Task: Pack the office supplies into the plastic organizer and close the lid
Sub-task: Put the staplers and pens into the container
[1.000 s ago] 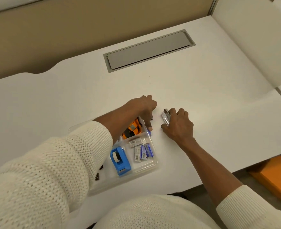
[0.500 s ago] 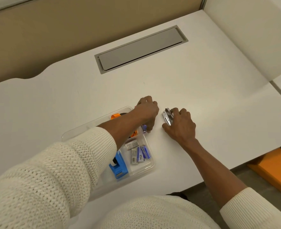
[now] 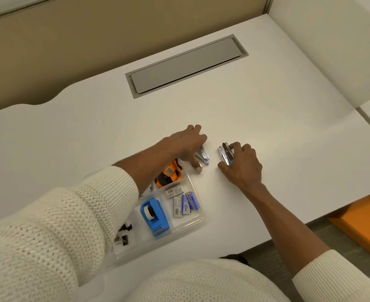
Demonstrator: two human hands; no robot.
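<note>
- two hands work just past the far right corner of the clear plastic organizer (image 3: pixel 198 222), which lies open on the white desk (image 3: pixel 288 127) near its front edge.
- the right hand (image 3: pixel 241 165) has its fingers curled around a small bundle of metal staple removers (image 3: pixel 224 154), lifted or tipped against the desk; the grip looks closed on them.
- the left hand (image 3: pixel 187 141) lies palm down over a second small metal piece (image 3: pixel 203 154), fingers loosely bent on it; i cannot tell whether it is pinched or only covered.
- already inside: an orange stapler (image 3: pixel 168 172) in a far compartment, a blue tape dispenser (image 3: pixel 154 216) in the middle, staple boxes (image 3: pixel 183 201) on the right, black binder clips (image 3: pixel 123 234) on the left.
- to do this step well, i would gather the loose metal pieces into one firm grip, carry them low over the rim, and set them in a compartment with free room, flat enough that the lid can shut.
- the lid is not clearly seen; the left sleeve (image 3: pixel 60 225) covers the organizer's left part.
- the metal items are small and partly under fingers, so their exact kind and count are uncertain.
</note>
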